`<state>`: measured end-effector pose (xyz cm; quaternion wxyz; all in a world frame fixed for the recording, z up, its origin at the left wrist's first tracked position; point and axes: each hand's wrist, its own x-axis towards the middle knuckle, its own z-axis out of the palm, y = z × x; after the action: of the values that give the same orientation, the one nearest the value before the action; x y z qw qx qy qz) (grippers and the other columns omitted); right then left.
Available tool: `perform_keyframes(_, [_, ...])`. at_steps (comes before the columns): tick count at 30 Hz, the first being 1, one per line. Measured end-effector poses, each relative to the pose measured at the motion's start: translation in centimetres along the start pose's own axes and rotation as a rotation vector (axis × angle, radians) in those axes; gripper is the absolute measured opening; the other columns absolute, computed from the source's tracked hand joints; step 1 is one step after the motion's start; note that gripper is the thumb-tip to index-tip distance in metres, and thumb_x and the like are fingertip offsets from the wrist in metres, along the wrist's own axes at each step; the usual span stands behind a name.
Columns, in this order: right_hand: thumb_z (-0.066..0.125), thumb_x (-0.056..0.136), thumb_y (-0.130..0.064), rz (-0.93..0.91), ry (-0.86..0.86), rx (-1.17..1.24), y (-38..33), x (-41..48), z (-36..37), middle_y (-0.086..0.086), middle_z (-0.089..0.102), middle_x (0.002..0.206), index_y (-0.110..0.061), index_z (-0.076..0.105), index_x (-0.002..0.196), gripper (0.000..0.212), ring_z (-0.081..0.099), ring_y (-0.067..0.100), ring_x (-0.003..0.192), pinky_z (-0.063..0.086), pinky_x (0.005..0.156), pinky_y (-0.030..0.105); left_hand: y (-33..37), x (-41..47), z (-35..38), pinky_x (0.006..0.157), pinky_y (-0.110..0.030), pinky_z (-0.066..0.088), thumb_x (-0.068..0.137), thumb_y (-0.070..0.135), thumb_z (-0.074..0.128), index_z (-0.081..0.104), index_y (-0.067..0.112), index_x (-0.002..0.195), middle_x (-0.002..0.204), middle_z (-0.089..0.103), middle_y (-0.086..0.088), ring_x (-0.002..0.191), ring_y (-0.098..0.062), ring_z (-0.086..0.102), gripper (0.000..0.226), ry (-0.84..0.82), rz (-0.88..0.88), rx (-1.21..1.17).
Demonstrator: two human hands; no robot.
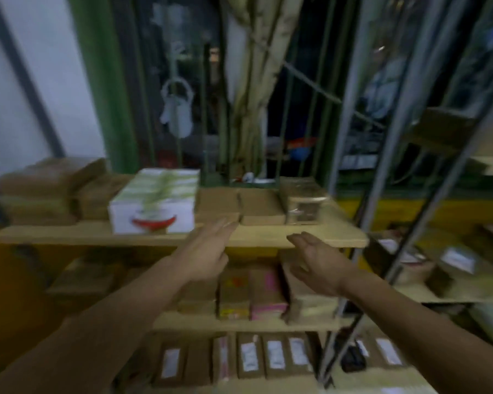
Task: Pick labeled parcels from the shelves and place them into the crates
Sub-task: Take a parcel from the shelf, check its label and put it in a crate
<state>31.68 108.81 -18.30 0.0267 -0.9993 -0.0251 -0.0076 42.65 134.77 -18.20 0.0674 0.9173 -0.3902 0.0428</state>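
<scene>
Brown cardboard parcels (262,210), some white-labelled, blurred.

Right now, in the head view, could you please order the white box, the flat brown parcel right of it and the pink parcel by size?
1. white box
2. flat brown parcel and pink parcel: they look alike, on different shelves, so unranked.

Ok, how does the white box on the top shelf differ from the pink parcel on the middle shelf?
The white box is clearly bigger than the pink parcel. The white box bears a red and green print; the pink parcel shows none I can make out through the blur. The white box lies on the top shelf, the pink parcel on the middle shelf, packed between neighbours. Neither is held.
</scene>
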Motion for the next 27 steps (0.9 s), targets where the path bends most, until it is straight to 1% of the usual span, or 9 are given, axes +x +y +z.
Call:
perform_keyframes(3, [0.047, 0.103, -0.046, 0.098, 0.084, -0.054, 9.4, -6.2, -1.8, 0.003, 0.022, 0.166, -0.018, 0.016, 0.161, 0.072, 0.019, 0.022, 0.153, 0.027, 0.119, 0.035, 10.0, 5.6, 0.3, 0.124, -0.041, 0.021, 0.096, 0.018, 0.048, 0.011, 0.028, 0.162, 0.169, 0.007, 0.003, 0.155, -0.02, 0.013, 0.077, 0.005, 0.136, 0.016])
perform_keyframes(6, [0.051, 0.101, -0.044, 0.209, 0.114, -0.046, 17.1, -12.2, -3.5, 0.003, 0.023, 0.166, -0.019, 0.019, 0.16, 0.072, 0.022, 0.021, 0.153, 0.027, 0.119, 0.033, 19.2, 10.5, 0.1, 0.124, -0.038, 0.015, 0.094, 0.017, 0.048, 0.014, 0.021, 0.161, 0.169, 0.007, 0.0, 0.155, -0.02, 0.009, 0.075, 0.03, 0.283, 0.062])
perform_keyframes(9, [0.052, 0.101, -0.046, 0.317, 0.13, -0.032, 23.4, -17.9, -4.4, 0.001, 0.024, 0.166, -0.022, 0.017, 0.161, 0.073, 0.024, 0.022, 0.152, 0.031, 0.118, 0.034, 27.0, 14.5, 0.4, 0.124, -0.039, 0.018, 0.095, 0.018, 0.048, 0.017, 0.019, 0.161, 0.17, 0.01, -0.004, 0.155, -0.022, 0.012, 0.073, 0.01, 0.375, 0.074])
perform_keyframes(12, [0.049, 0.102, -0.046, 0.393, 0.137, -0.055, 28.5, -22.3, -5.5, 0.004, 0.025, 0.166, -0.017, 0.021, 0.16, 0.071, 0.023, 0.021, 0.153, 0.024, 0.122, 0.031, 33.5, 18.7, 1.2, 0.124, -0.042, 0.021, 0.094, 0.019, 0.05, 0.017, 0.02, 0.161, 0.17, 0.008, -0.003, 0.155, -0.022, 0.012, 0.075, -0.003, 0.435, 0.066])
perform_keyframes(14, [0.049, 0.102, -0.046, 0.461, 0.153, -0.054, 31.7, -24.7, -6.1, 0.003, 0.023, 0.167, -0.015, 0.019, 0.16, 0.072, 0.02, 0.019, 0.154, 0.019, 0.121, 0.028, 37.7, 21.1, 1.7, 0.124, -0.042, 0.021, 0.096, 0.019, 0.049, 0.015, 0.021, 0.161, 0.17, 0.007, -0.001, 0.156, -0.02, 0.01, 0.073, -0.014, 0.504, 0.06])
perform_keyframes(18, [0.05, 0.102, -0.046, 0.593, 0.165, -0.03, 38.3, -28.2, -6.5, 0.003, 0.022, 0.167, -0.018, 0.016, 0.161, 0.074, 0.018, 0.02, 0.154, 0.021, 0.122, 0.032, 45.5, 25.9, 3.4, 0.125, -0.042, 0.018, 0.104, 0.035, 0.041, 0.011, 0.02, 0.162, 0.17, 0.003, 0.0, 0.156, -0.02, 0.006, 0.067, -0.016, 0.634, 0.081])
perform_keyframes(20, [0.05, 0.102, -0.046, 0.652, 0.154, -0.035, 41.6, -29.5, -6.6, 0.004, 0.024, 0.166, -0.018, 0.018, 0.161, 0.073, 0.021, 0.022, 0.153, 0.024, 0.122, 0.034, 49.0, 28.9, 4.9, 0.124, -0.042, 0.019, 0.103, 0.034, 0.043, 0.009, 0.022, 0.162, 0.17, 0.002, 0.0, 0.156, -0.02, 0.006, 0.069, -0.025, 0.685, 0.105])
perform_keyframes(23, [0.05, 0.102, -0.047, 0.73, 0.145, -0.065, 47.5, -31.0, -6.5, 0.005, 0.025, 0.166, -0.017, 0.019, 0.161, 0.073, 0.021, 0.022, 0.153, 0.024, 0.123, 0.036, 54.3, 33.6, 6.8, 0.124, -0.041, 0.019, 0.102, 0.026, 0.045, 0.009, 0.018, 0.163, 0.17, 0.0, -0.002, 0.156, -0.022, 0.004, 0.072, -0.066, 0.731, 0.121])
perform_keyframes(27, [0.051, 0.101, -0.047, 0.813, 0.101, -0.112, 56.2, -32.5, -6.3, 0.004, 0.024, 0.166, -0.02, 0.018, 0.161, 0.073, 0.021, 0.023, 0.153, 0.026, 0.124, 0.04, 60.4, 40.5, 9.2, 0.126, -0.044, 0.011, 0.102, 0.026, 0.044, 0.001, 0.019, 0.163, 0.17, -0.007, -0.003, 0.157, -0.022, -0.003, 0.075, -0.103, 0.726, 0.086])
